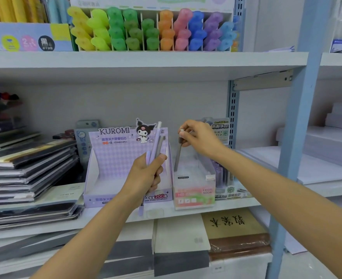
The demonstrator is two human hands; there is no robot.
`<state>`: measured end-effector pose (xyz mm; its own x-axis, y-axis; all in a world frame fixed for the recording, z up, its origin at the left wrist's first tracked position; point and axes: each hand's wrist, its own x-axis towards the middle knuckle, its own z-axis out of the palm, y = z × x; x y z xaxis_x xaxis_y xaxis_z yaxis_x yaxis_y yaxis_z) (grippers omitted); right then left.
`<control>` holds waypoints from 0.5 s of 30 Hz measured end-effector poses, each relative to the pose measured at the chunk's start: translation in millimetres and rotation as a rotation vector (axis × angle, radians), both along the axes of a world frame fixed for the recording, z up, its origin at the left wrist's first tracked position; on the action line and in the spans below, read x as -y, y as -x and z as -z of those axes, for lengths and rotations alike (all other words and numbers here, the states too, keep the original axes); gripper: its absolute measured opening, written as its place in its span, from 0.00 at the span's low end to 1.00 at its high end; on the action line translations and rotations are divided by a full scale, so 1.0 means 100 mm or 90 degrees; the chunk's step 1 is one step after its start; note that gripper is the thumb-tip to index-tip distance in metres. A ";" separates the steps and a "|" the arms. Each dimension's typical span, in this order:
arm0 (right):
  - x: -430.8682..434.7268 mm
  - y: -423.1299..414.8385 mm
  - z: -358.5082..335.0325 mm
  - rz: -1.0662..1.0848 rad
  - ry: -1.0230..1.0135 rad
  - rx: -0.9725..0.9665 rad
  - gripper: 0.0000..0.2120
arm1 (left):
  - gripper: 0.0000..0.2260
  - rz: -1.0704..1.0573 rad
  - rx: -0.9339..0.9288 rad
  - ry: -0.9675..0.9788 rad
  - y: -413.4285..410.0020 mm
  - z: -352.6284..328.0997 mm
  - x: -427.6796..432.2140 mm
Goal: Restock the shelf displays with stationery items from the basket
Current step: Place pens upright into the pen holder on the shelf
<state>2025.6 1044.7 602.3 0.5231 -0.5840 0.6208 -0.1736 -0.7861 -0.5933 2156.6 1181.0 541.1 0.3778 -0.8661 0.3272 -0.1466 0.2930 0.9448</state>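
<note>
A pale shelf [45, 228] in a stationery shop carries stacked notebooks [29, 168], a Kuromi box [113, 158] and a clear box [194, 190] just beside it. The left hand [146, 174], raised before the Kuromi box, has its grip wrapped round a bundle of pens [156, 141]. The right hand [200, 137] pinches the top of a grey pen [177, 158], which hangs at the clear box's left edge.

We see a lilac, diamond-checked display box [113, 158]. At twelve o'clock, highlighters [152, 33] run yellow, green, orange, pink, blue, purple.

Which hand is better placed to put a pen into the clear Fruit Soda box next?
Right hand: it pinches a grey pen at the clear box; left hand grips spare pens.
</note>
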 end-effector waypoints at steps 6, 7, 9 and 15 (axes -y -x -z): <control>0.03 -0.06 0.07 0.003 0.029 0.033 0.04 | 0.09 0.012 0.028 0.019 -0.01 0.00 -0.03; 0.03 -0.07 0.07 0.013 0.035 0.032 0.03 | 0.09 0.015 0.032 0.022 -0.02 0.00 -0.04; 0.04 -0.09 0.07 0.042 0.061 0.025 0.03 | 0.09 0.021 0.039 0.024 -0.02 -0.01 -0.06; 0.00 -0.02 0.03 0.119 0.113 -0.112 0.05 | 0.10 0.026 0.047 0.019 0.02 -0.05 -0.12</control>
